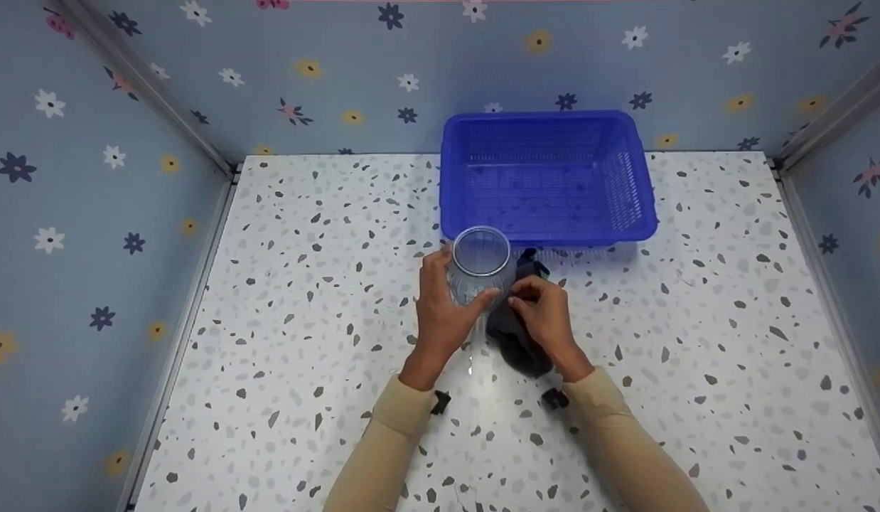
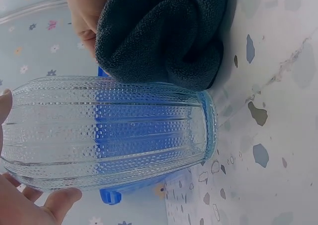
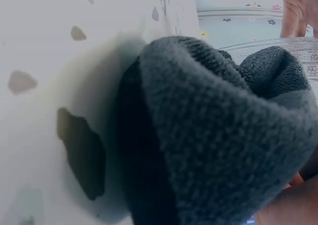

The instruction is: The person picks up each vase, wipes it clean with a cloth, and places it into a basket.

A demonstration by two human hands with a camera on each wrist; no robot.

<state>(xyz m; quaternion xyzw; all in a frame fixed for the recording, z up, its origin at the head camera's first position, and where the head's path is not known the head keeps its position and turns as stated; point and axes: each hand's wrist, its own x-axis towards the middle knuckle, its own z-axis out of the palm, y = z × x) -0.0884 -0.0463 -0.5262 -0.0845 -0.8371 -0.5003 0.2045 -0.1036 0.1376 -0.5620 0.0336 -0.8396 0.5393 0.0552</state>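
Observation:
A clear ribbed glass jar point(image 1: 470, 283) stands upright near the basket, its round mouth facing up. My left hand point(image 1: 440, 313) grips it near the top, thumb on the near side and fingers around the left. Bumpy texture covers the glass jar point(image 2: 139, 130) in the left wrist view; whether its base touches the table I cannot tell. On the jar's right, my right hand point(image 1: 546, 316) holds a bunched dark grey cloth point(image 1: 522, 348). The fuzzy cloth point(image 2: 159, 41) lies against the jar's side. Folds of the cloth point(image 3: 213, 135) hide most of the right fingers in the right wrist view.
A blue plastic basket point(image 1: 546, 237) with perforated walls stands just behind the jar, against the back wall. Flowered panels point(image 1: 355, 64) border the speckled white table point(image 1: 305, 284) at the back and both sides.

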